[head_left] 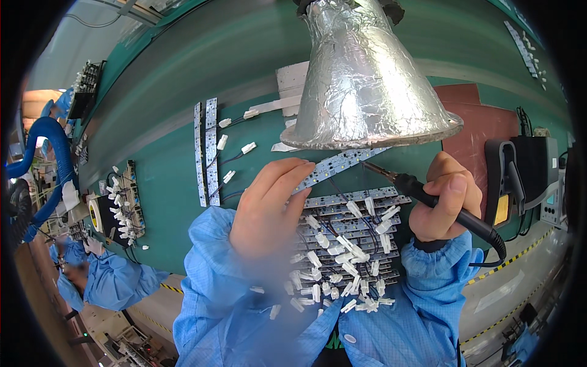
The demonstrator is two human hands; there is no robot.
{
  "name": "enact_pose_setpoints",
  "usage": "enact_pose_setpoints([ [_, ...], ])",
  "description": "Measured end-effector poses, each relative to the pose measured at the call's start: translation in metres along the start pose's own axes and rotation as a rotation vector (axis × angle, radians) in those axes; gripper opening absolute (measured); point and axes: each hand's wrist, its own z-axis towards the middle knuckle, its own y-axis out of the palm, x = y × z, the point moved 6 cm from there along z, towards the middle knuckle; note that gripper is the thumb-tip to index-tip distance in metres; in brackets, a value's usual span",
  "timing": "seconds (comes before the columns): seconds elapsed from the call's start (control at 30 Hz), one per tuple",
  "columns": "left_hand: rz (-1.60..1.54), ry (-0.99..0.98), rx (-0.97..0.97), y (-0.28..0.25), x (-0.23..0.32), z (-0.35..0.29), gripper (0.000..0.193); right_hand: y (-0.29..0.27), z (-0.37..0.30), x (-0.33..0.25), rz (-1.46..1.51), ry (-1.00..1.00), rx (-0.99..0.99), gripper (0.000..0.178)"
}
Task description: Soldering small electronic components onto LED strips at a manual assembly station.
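Note:
My left hand (264, 207) pinches the near-left end of a long, narrow LED circuit board (336, 167), which slants up to the right under a foil-wrapped hood. In my right hand (445, 199) is a soldering iron (417, 187), its fingers wrapped round the black handle. The iron's tip points left and lies close to the board's lower edge; whether they touch I cannot tell. Below both hands sits a stack of similar boards (342, 203), with several white connectors (348, 257) on short dark wires spilling over it toward me.
The foil-covered hood (370, 79) hangs low above the work. Two boards with wired connectors (211, 147) lie left on the green mat. At right stand a soldering iron holder (502, 208) with a yellow sponge and a reddish sheet (477, 125). A co-worker's blue sleeve (125, 278) shows at left.

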Motion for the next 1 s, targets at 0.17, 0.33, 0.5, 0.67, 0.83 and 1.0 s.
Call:
enact_pose_setpoints([
  [0.17,0.002,-0.022,-0.005,0.000,0.001,0.000,0.037,0.000,-0.001,0.001,-0.024,0.020,0.013,0.034],
  [0.33,-0.006,-0.028,-0.006,0.001,0.001,-0.001,0.037,-0.001,-0.002,0.002,-0.022,0.026,0.021,0.035],
  [0.5,0.008,-0.030,-0.011,0.000,0.000,-0.001,0.037,0.000,-0.001,0.001,-0.018,0.035,0.011,0.036],
  [0.67,0.012,-0.008,-0.007,0.000,0.003,0.000,0.037,-0.022,0.002,0.010,0.029,0.123,0.201,0.039],
  [0.83,0.004,-0.029,-0.013,0.000,0.003,0.002,0.037,-0.036,0.011,0.017,-0.105,0.155,0.353,0.043],
  [1.0,0.013,-0.024,0.007,0.000,0.001,0.000,0.036,-0.039,0.007,0.025,-0.128,0.123,0.335,0.042],
])
